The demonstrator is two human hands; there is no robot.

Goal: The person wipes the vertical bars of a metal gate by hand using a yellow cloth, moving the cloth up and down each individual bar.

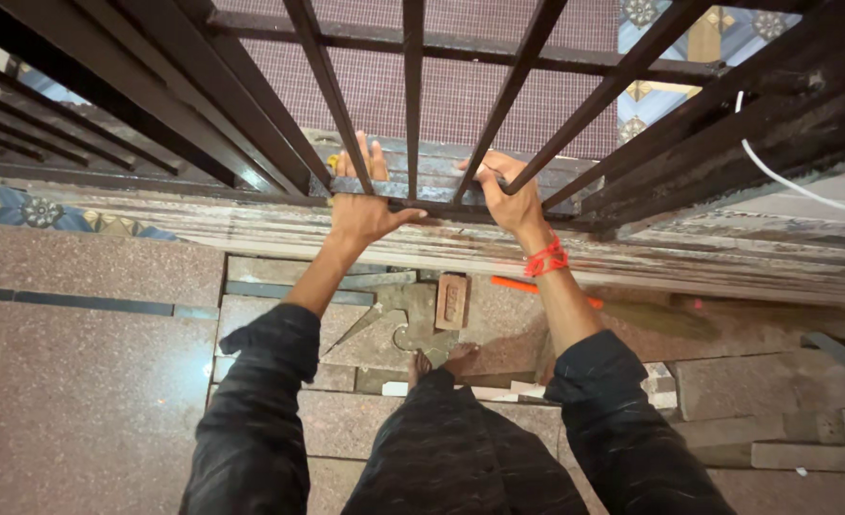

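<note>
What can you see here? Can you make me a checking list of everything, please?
Surface: speckled stone slab floor, with loose stone pieces near the feet.
Job's things: dark metal window grille; grey strip along its bottom rail.
Clutter: brick, trowel, orange-handled tool.
Grippers: left hand pressed flat on the strip, fingers spread; right hand curled around a grille bar, red thread on its wrist.
Cables: white cable at right.
Surroundings: patterned tiles, mesh screen behind the grille.
</note>
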